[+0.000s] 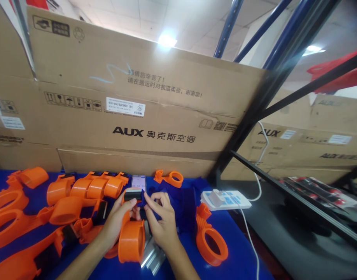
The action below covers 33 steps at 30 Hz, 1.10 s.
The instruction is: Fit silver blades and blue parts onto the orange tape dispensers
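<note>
Orange plastic ring-shaped tape dispenser (pixel 132 242) hangs below the fingers of my left hand (pixel 118 215), closed around its upper end, apparently to steady it; the fingers of my right hand (pixel 163 219) pinch a small dark-blue plastic-looking piece (pixel 143 198) there.

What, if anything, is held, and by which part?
The left hand holds an orange tape dispenser by its black-faced head. The right hand is at the blue piece alongside; whether it grips that is unclear.
</note>
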{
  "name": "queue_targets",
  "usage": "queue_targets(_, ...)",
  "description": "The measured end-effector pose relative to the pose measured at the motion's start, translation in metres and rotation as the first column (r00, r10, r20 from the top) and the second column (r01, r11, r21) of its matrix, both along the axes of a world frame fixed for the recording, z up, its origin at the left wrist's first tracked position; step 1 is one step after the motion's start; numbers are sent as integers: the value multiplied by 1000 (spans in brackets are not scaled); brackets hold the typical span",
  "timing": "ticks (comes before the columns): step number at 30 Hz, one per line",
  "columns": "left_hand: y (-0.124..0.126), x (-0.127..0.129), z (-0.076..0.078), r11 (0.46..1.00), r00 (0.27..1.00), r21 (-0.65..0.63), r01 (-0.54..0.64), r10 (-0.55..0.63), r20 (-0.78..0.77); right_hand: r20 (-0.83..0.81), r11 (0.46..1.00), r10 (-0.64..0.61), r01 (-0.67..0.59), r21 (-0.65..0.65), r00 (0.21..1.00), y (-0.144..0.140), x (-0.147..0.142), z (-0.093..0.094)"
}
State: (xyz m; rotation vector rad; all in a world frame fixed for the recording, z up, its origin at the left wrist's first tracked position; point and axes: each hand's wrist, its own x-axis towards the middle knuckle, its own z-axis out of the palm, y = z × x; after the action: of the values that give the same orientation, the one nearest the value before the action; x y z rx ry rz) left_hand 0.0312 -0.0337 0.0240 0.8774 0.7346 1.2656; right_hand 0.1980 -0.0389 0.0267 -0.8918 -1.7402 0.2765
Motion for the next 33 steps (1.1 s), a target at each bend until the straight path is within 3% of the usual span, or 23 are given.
queue_targets(5,-4,0,4,997,997,72,-32,38,-74,9,987,136,-135,-82,991,1,0,3)
queue_targets(12,-5,0,10,1000,999,6,-5,5,39,4,910,327,-314,-270,945,-1,7,17)
queue_targets(15,-9,-2,12,998,997,-7,62,-62,42,-116,874,358,-376,-307,927,-3,10,22)
queue_targets(18,-12,-2,10,981,981,-4,194,-194,23,-335,854,303,-410,-321,892,-4,9,24)
queue_targets(20,-13,-2,8,974,974,24,227,-227,6,-427,805,300,-466,-366,853,-5,8,24)
queue_targets(24,-11,-3,2,979,986,119,163,-161,-33,-468,698,368,-571,-433,804,-8,6,26)
queue_targets(27,-10,-5,1,973,983,140,184,-180,-42,-483,707,362,-572,-415,797,-8,7,27)
queue_targets(33,-8,-7,2,954,971,183,236,-240,-2,-315,805,348,-454,-382,883,-3,10,25)
